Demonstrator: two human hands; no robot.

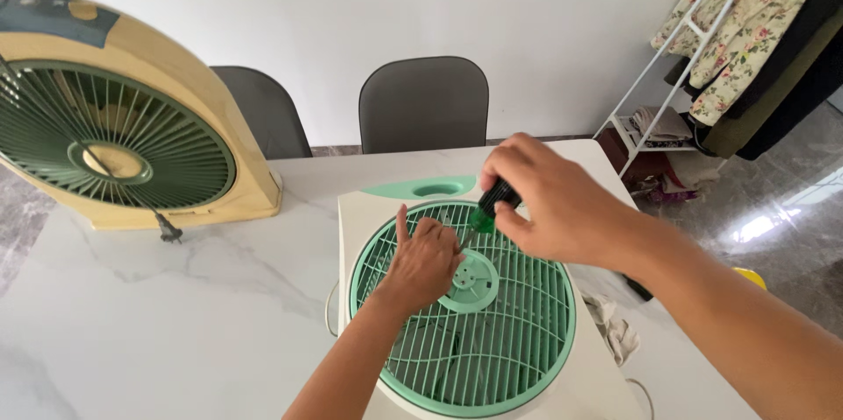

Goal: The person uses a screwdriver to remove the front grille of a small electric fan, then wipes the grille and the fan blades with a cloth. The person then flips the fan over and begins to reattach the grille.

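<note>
Lying flat on the marble tabletop [176,297] nearest the camera: a white box fan [369,209] with a mint-green grille [492,341], face up. Pressing down on the grille just left of the round hub [471,280], the left hand [421,262], holding nothing, fingers loosely bent with the forefinger pointing up. Closing round the green-and-black handle of a screwdriver [490,205], the right hand [553,205], coming in from the right, the tool angling down toward the grille beside the left fingertips; tip hidden, so impossible telling what it is meeting. Risking a slip: the tip sitting so near the left fingers, likely jabbing them or skating between the thin ribs if jumping free under pressure. Lying crumpled at the fan's right edge, a grey cloth [615,332]. Standing farther back on the left, a yellow fan [114,122] with a dark-green grille. Beyond, two grey chairs [423,104] and a clothes rack [746,43].
</note>
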